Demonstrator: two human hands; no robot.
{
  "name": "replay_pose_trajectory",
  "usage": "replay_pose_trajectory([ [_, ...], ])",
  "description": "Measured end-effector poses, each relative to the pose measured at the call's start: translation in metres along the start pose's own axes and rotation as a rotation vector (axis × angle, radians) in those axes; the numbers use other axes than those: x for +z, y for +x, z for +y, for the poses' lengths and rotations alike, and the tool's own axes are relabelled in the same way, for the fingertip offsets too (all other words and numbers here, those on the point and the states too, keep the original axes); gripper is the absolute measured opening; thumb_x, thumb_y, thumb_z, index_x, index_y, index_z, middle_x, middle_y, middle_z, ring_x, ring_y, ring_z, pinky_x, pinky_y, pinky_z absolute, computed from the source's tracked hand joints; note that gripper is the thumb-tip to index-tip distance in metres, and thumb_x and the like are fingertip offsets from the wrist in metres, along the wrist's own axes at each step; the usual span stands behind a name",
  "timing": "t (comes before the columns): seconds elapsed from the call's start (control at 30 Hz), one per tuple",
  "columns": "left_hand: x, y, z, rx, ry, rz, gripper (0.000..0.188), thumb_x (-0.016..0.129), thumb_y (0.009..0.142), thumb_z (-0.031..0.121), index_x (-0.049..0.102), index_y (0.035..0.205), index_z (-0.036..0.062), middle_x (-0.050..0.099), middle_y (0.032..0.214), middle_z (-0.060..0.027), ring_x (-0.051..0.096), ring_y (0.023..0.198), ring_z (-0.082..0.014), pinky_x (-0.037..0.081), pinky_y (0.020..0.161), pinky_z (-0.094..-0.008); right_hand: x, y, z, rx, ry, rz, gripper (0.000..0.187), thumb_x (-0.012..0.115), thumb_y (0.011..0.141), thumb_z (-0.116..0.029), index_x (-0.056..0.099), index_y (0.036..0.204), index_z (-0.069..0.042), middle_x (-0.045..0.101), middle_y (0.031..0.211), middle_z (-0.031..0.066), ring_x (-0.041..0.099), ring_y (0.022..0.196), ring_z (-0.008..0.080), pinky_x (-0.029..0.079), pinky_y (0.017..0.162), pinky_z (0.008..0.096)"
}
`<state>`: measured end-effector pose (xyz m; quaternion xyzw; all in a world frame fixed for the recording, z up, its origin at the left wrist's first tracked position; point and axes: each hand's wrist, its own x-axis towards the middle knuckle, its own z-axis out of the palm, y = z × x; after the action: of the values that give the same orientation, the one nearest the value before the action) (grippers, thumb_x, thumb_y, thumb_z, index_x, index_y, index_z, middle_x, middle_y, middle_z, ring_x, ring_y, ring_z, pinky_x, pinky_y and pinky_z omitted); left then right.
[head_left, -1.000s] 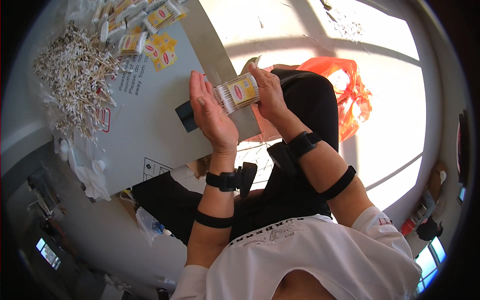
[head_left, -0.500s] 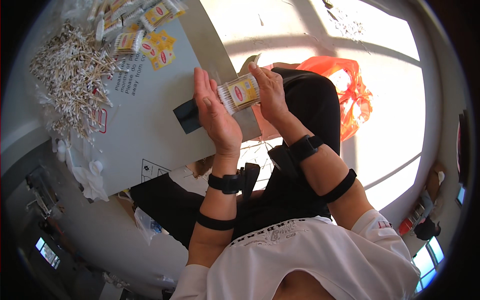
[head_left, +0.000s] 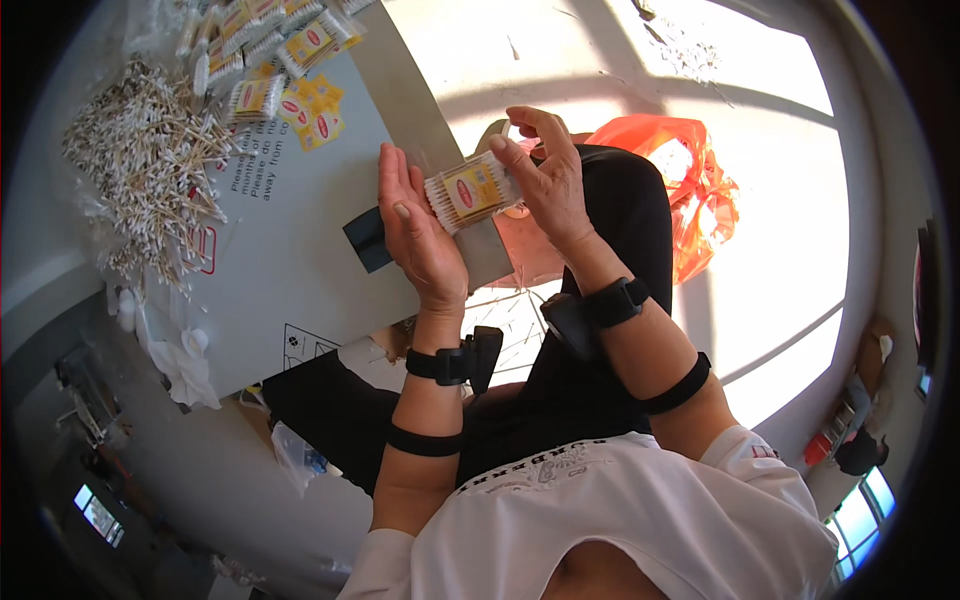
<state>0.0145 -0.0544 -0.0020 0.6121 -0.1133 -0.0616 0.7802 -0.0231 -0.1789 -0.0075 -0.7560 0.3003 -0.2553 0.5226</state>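
Observation:
A clear plastic pack of cotton swabs (head_left: 468, 196) with a yellow label is held between my hands, above the edge of the grey board. My left hand (head_left: 425, 235) has its fingers stretched out, and the pack's left end rests against them. At the other end, my right hand (head_left: 555, 185) grips the clear wrapper, its thumb by the pack's upper corner and its index finger bent above. A small pale piece shows between that thumb and finger; I cannot make it out. The right hand's lower fingers are partly hidden.
Loose cotton swabs (head_left: 145, 165) lie heaped on the board (head_left: 300, 240) at the left. Filled packs (head_left: 255, 98) and yellow label cards (head_left: 312, 110) lie beside them. A dark flat piece (head_left: 368, 240) sits by my left hand. An orange-red plastic bag (head_left: 695, 190) stands beyond my knee.
Both hands and the pack have shifted slightly left and down. My right index finger has lifted and bent, and its thumb has moved to the pack's upper corner.

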Motion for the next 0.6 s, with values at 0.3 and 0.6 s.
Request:
replay_pose_trajectory([
  [0.3,0.0,-0.001,0.001,-0.018,-0.101,-0.003,0.072,0.028,0.101,0.052,0.026,0.146,-0.004,0.029,0.152,-0.0161,0.027,0.141,-0.0276,0.02,0.116,-0.0408,-0.027,0.027,-0.029,-0.771,-0.599,-0.628,0.054,0.082,0.056,-0.019,0.067,0.107,-0.011,0.057,0.112,0.0017,0.048,0.112,0.0231,0.036,0.092,0.0378],
  [0.6,-0.001,-0.003,0.0,-0.034,-0.058,-0.027,0.081,0.024,0.098,0.061,0.022,0.148,-0.0026,0.025,0.154,-0.0151,0.023,0.143,-0.0265,0.017,0.117,-0.0404,-0.014,0.029,-0.024,-0.749,-0.488,-0.758,0.058,0.084,0.052,-0.02,0.064,0.106,-0.009,0.056,0.115,0.0024,0.048,0.11,0.0252,0.038,0.094,0.0389],
])
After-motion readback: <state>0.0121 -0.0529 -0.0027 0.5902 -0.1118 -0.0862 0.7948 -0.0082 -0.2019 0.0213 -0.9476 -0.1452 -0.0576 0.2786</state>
